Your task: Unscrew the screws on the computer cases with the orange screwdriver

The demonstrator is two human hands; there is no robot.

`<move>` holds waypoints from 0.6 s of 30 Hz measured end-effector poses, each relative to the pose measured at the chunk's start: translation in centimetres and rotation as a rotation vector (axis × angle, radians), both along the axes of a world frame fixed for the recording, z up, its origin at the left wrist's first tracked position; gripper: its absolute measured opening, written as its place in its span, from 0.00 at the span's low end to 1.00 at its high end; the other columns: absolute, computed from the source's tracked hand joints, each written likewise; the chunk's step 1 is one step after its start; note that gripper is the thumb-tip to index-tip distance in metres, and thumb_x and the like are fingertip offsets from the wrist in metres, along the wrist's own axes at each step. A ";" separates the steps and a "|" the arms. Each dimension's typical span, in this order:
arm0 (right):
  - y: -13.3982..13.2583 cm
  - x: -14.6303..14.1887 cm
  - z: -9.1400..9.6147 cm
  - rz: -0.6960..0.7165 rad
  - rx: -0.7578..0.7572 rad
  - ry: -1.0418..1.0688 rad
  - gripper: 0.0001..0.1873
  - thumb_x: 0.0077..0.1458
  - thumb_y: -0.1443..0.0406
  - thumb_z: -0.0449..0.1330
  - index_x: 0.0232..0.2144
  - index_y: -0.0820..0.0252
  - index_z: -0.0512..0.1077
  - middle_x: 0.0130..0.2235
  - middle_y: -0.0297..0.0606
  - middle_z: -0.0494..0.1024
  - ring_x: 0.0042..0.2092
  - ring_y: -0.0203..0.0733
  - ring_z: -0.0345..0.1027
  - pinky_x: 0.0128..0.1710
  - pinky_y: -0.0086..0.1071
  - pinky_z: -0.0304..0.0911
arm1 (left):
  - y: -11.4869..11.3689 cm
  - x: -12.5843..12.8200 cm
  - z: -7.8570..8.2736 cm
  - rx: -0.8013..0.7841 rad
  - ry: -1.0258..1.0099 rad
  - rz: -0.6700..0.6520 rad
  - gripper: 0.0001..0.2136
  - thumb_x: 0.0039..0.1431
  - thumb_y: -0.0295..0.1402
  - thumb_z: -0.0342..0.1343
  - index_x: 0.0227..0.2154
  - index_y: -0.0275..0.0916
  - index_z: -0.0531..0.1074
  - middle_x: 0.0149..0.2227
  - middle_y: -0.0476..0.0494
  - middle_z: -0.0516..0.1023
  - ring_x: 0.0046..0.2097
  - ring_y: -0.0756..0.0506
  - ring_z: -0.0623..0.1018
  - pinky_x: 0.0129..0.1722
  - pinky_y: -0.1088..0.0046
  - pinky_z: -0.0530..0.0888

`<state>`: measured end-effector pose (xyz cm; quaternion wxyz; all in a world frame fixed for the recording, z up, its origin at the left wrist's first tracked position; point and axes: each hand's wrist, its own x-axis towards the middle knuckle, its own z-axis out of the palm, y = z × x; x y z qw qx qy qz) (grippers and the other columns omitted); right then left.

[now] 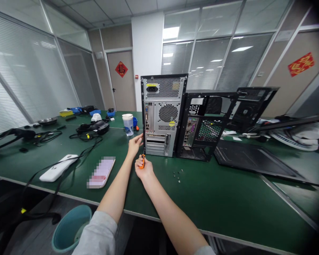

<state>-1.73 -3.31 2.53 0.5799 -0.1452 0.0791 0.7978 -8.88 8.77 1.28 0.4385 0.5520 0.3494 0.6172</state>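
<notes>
A silver computer tower (pixel 162 113) stands upright on the green table (pixel 215 198), its rear panel facing me. My left hand (pixel 135 143) grips the tower's lower left rear edge, fingers curled on it. My right hand (pixel 144 168) is closed round an orange-handled screwdriver (pixel 143 161), whose tip points up at the tower's bottom left corner. Several small screws (pixel 177 175) lie loose on the table to the right of that hand.
A stripped black case frame (pixel 204 124) stands right of the tower, a flat black side panel (pixel 252 159) beyond it. A phone (pixel 101 172), a white device (pixel 59 167), cables, and a plastic cup (pixel 128 124) lie left. A teal bin (pixel 70 228) sits below the table edge.
</notes>
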 end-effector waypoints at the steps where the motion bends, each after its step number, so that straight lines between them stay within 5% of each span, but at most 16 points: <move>1: 0.0 0.1 0.1 0.003 -0.006 -0.002 0.17 0.64 0.70 0.40 0.26 0.62 0.61 0.18 0.26 0.56 0.15 0.25 0.48 0.13 0.15 0.47 | 0.0 0.0 0.0 -0.001 0.002 0.007 0.27 0.45 0.45 0.64 0.48 0.35 0.74 0.50 0.36 0.76 0.52 0.38 0.74 0.47 0.60 0.75; 12: -2.1 1.0 2.6 0.123 -0.030 -0.147 0.16 0.63 0.67 0.43 0.25 0.63 0.63 0.16 0.25 0.56 0.14 0.25 0.45 0.11 0.17 0.41 | -0.5 0.4 0.9 -0.012 0.047 0.079 0.21 0.52 0.42 0.58 0.46 0.35 0.74 0.48 0.38 0.77 0.48 0.41 0.77 0.45 0.65 0.76; 18: -4.9 4.2 3.0 0.088 0.006 -0.349 0.12 0.59 0.67 0.46 0.28 0.65 0.67 0.17 0.30 0.63 0.15 0.28 0.50 0.12 0.20 0.41 | -0.9 1.1 1.2 -0.023 0.109 0.174 0.17 0.56 0.36 0.53 0.46 0.36 0.73 0.45 0.39 0.77 0.47 0.43 0.77 0.43 0.66 0.76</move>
